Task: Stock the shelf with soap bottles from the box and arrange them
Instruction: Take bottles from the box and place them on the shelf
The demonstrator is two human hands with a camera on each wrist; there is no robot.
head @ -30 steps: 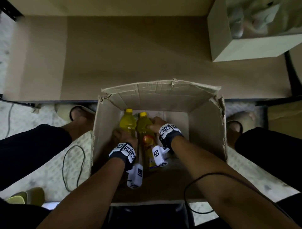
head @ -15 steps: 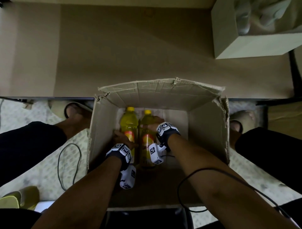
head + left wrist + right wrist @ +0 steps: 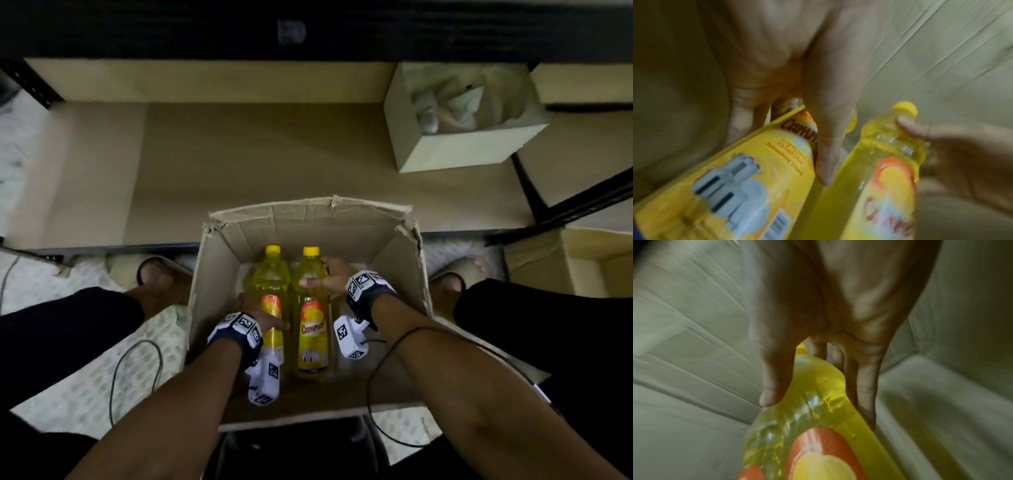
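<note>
Inside the cardboard box (image 3: 404, 274), the left hand (image 3: 255, 317) and right hand (image 3: 329, 275) each grip a soap bottle, left bottle (image 3: 270, 284) and right bottle (image 3: 310, 308). Both bottles have risen higher than half a second ago. The lift toward the shelf (image 3: 257, 164) looks underway.

Two clear plastic soap bottles filled with yellow liquid stand side by side, close together, in the open brown cardboard box (image 3: 310, 219) at the frame's lower centre. The left bottle (image 3: 270, 284) and the right bottle (image 3: 310, 308) each have a yellow screw cap and a yellow-and-orange lemon label. The tan shelf board (image 3: 239, 161) spans the middle of the frame behind the box.
</note>
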